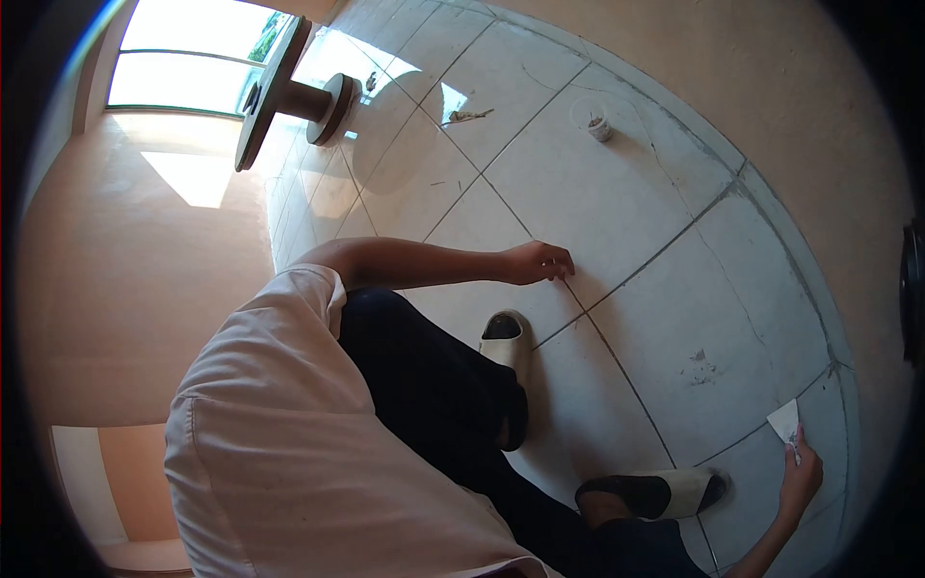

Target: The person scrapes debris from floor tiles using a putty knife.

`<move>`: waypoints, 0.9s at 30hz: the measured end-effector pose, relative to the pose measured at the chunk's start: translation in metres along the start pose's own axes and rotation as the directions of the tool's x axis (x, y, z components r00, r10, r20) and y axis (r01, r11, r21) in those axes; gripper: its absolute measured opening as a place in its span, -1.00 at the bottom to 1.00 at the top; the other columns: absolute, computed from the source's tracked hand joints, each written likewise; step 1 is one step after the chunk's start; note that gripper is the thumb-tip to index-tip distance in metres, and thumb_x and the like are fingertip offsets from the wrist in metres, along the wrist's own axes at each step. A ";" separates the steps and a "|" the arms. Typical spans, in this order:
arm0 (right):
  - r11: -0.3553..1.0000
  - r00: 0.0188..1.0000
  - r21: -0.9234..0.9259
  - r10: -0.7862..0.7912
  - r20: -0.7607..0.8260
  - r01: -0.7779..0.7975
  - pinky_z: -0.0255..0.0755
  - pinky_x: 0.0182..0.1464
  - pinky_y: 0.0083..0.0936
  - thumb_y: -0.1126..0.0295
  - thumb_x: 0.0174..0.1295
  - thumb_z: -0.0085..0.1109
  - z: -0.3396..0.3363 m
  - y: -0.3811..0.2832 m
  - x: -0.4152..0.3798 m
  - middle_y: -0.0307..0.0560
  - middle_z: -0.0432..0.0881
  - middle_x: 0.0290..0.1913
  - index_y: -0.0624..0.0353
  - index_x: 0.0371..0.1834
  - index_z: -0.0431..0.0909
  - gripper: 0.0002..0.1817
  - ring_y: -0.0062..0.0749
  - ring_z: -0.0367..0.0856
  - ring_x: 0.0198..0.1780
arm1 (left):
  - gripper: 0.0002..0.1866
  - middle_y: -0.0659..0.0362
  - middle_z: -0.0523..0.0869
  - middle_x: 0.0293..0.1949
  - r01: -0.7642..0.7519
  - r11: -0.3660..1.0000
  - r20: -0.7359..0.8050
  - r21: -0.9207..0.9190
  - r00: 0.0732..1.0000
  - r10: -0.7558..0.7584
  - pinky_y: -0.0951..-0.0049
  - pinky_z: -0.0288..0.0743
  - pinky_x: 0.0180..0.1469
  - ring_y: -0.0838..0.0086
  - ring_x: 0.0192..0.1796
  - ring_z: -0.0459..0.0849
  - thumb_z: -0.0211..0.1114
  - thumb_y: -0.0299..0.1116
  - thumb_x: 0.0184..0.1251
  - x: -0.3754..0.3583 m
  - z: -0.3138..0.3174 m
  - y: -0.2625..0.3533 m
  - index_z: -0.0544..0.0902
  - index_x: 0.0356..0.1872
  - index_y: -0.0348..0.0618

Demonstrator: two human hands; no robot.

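Note:
My right hand (802,474), at the lower right, is closed around a putty knife (785,420). The pale, flared blade is near the floor tiles by the wall; the hand hides most of the handle. My left hand (540,262) hangs over the tiled floor (631,217) close to a grout line. Its fingers are loosely bent and slightly apart, with nothing visible between them. Grey-white smudges (700,368) mark the tile between my hands. Farther off, a small clear cup (599,127) with something in it stands on the floor.
My feet wear slippers, one light slipper (520,352) below my left hand and another slipper (686,489) near my right arm. A wall (819,164) borders the tiles. A spool-shaped stand (306,100) is near the window (183,67). Bits of debris (469,116) lie on the floor.

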State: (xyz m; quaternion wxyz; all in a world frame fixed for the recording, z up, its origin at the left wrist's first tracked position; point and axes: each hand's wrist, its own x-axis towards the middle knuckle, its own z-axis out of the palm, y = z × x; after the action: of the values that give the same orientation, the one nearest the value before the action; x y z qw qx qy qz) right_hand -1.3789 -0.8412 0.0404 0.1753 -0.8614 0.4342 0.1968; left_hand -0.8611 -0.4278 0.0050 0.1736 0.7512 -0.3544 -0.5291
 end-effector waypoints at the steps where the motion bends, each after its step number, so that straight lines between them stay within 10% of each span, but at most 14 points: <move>1: 1.000 1.000 -0.024 0.005 0.000 -0.005 0.55 0.07 -0.21 0.41 0.39 0.27 -0.001 -0.001 0.000 0.16 0.76 0.01 -0.03 0.39 0.60 -0.52 0.01 0.73 0.03 | -0.71 0.10 0.77 -0.08 -0.001 1.000 -0.001 -0.008 1.000 0.001 0.29 0.60 0.10 0.40 -0.06 0.74 0.05 -0.35 0.55 0.001 0.000 0.001 0.66 0.10 -0.19; 27: 0.999 0.998 -0.012 0.045 0.035 -0.045 0.54 0.09 -0.21 0.46 0.35 0.28 -0.002 -0.004 0.003 0.11 0.77 0.00 -0.08 0.40 0.59 -0.48 -0.01 0.73 0.00 | -0.79 0.08 0.67 -0.08 -0.117 0.992 0.022 0.055 0.993 0.116 0.26 0.55 0.11 0.29 0.01 0.68 0.22 -0.25 0.54 0.019 0.006 -0.022 0.63 -0.08 -0.19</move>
State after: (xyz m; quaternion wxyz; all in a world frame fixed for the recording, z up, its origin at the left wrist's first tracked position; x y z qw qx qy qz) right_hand -1.3738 -0.8422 0.0415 0.1736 -0.8488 0.4492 0.2185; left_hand -0.8552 -0.4255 -0.0234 0.1795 0.7288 -0.4141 -0.5149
